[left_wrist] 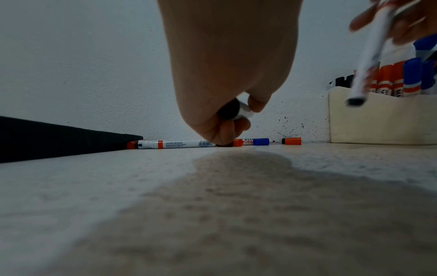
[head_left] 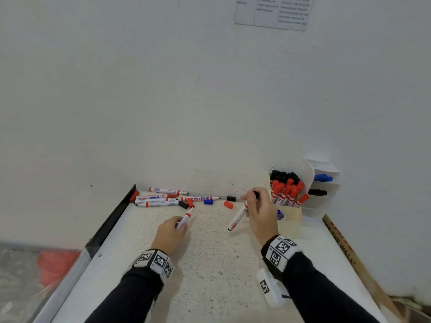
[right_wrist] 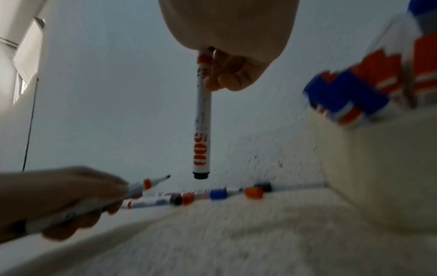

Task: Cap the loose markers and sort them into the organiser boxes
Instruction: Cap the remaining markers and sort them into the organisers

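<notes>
Over the speckled white table (head_left: pixel 210 264), left of the cream organiser box (head_left: pixel 289 217), both hands hover with fingers curled round markers. The left hand (head_left: pixel 169 234) pinches a white marker with a red band (head_left: pixel 185 219), its uncapped tip aimed at the loose pile by the wall; in the left wrist view the fingers (left_wrist: pixel 256 104) clamp the barrel's dark end. The right hand (head_left: pixel 262 214), just beside the organiser box, grips a second white marker (head_left: pixel 238 217) near its top, so that the barrel hangs down and slants towards the person, clear of the table.

Farther from the organiser box, along the wall, lies a cluster of uncapped markers (head_left: pixel 158 199) touching one another. Between that cluster and the box sit a blue cap (head_left: pixel 208 201), a red cap (head_left: pixel 228 204) and a black cap (head_left: pixel 231 198), apart from each other. The organiser box holds upright red-capped markers (head_left: pixel 285 191) with black-capped ones behind. Beyond it stands a white tiered holder (head_left: pixel 326 190) with a blue and a black marker lying in its shelves.
</notes>
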### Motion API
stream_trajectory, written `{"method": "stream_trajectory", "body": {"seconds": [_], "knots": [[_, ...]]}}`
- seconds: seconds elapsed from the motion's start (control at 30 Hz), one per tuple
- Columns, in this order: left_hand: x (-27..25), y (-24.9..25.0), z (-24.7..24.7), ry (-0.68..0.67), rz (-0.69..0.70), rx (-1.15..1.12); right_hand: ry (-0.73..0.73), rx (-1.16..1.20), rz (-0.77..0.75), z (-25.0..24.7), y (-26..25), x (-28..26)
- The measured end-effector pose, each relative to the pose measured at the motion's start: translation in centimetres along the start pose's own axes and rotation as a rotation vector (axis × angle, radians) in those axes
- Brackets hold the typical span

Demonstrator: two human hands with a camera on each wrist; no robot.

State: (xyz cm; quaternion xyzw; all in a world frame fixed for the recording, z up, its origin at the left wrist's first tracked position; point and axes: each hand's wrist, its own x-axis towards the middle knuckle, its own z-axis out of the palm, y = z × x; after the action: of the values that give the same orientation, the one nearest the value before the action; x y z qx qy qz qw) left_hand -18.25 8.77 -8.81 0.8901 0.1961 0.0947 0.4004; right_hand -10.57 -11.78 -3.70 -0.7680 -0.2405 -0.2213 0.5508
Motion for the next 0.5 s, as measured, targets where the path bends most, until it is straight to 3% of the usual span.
{"method": "stream_trajectory", "body": {"seconds": [0.3, 0.4, 0.5], "knots": [[0.2, -0.2, 0.1, 0.012, -0.005, 0.046, 0.433, -0.221, -0.128, -13.7, -0.1, 3.9], [0.3, -0.2, 0.1, 0.027, -0.010, 0.038, 0.473, -0.241, -0.102, -16.7, 1.1, 4.0], [0.2, -0.1, 0.2, 0.013, -0.016, 0.045, 0.423, -0.239, -0.073, -17.4, 2.5, 3.5]]}}
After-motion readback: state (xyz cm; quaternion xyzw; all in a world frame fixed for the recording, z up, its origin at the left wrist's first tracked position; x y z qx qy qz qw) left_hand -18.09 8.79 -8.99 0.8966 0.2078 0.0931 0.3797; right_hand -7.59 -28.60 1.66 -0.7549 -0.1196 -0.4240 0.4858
